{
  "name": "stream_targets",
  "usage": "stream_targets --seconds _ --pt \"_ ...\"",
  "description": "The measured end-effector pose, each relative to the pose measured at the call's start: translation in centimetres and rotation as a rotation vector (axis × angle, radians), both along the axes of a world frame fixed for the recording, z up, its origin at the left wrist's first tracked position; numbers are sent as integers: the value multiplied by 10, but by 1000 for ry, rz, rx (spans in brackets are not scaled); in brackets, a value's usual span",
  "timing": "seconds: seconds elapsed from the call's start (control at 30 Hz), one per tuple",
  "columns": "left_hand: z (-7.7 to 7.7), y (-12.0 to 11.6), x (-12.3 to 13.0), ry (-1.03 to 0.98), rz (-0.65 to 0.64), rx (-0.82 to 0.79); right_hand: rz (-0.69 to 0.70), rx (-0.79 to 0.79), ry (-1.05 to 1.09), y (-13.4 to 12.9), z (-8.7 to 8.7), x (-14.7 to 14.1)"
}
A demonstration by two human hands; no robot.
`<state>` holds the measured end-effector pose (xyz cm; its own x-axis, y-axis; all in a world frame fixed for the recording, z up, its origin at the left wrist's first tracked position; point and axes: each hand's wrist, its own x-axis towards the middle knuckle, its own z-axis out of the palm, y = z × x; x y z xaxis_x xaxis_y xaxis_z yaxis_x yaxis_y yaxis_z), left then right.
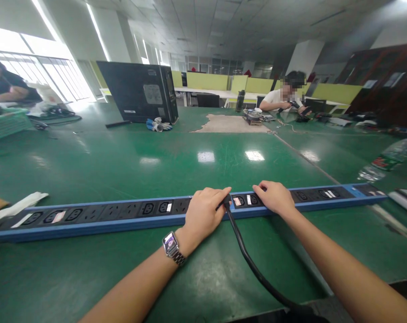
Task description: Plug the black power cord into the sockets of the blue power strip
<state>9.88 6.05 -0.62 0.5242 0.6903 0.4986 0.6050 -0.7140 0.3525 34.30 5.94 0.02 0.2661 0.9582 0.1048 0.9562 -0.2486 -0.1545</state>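
Note:
A long blue and black power strip [123,211] with rows of sockets and small white labels lies across the green table. My left hand [206,211], with a watch on its wrist, is closed around the plug end of a thick black cable [245,253] at the strip's middle. That cable runs down toward the table's near edge. To the right, my right hand [275,196] rests over the strip with its fingers curled; whether it grips the strip is hard to tell, as the fingertips are partly hidden.
Behind stand a black computer case [139,92] and blue-white gloves [159,125]. A plastic bottle [388,157] lies at right, a green basket [8,124] at left. One person [286,96] sits across the table, another [8,85] at far left.

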Motion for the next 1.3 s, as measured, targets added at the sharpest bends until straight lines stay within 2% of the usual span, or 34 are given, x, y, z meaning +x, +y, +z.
stream_targets --seconds 0.23,0.33,0.4,0.43,0.47,0.57,0.63,0.77,0.9,0.97,1.03,1.1,1.2,1.3 --pt "1 -3 -1 127 -30 30 -7 41 80 1 -3 4" --pt "0 -4 -2 157 -34 40 15 221 175 -6 0 0" --pt "-1 -5 -3 171 -35 39 44 354 285 -16 6 -14" --pt "-1 -5 -4 179 -30 37 71 372 374 -22 10 -24" --pt "-2 -5 -5 186 -17 33 107 347 488 -28 14 -36" --pt "-4 -7 -7 219 67 29 238 98 807 -37 20 -72" --pt "-5 -8 -7 263 122 36 276 7 860 -36 19 -89" --pt "-5 -10 -7 326 148 57 294 0 892 -31 23 -99" --pt "-6 -10 -6 333 143 86 321 92 1075 -44 58 -88" --pt "-7 -10 -6 331 143 91 315 150 1088 -53 76 -74" --pt "-8 -10 -6 327 146 90 274 143 1061 -58 83 -53" --pt "-8 -10 -6 325 149 85 210 85 1049 -60 79 -29" --pt "-8 -11 -6 325 152 82 115 7 1061 -61 60 5" --pt "-7 -11 -5 324 155 81 59 -24 1112 -62 44 23"
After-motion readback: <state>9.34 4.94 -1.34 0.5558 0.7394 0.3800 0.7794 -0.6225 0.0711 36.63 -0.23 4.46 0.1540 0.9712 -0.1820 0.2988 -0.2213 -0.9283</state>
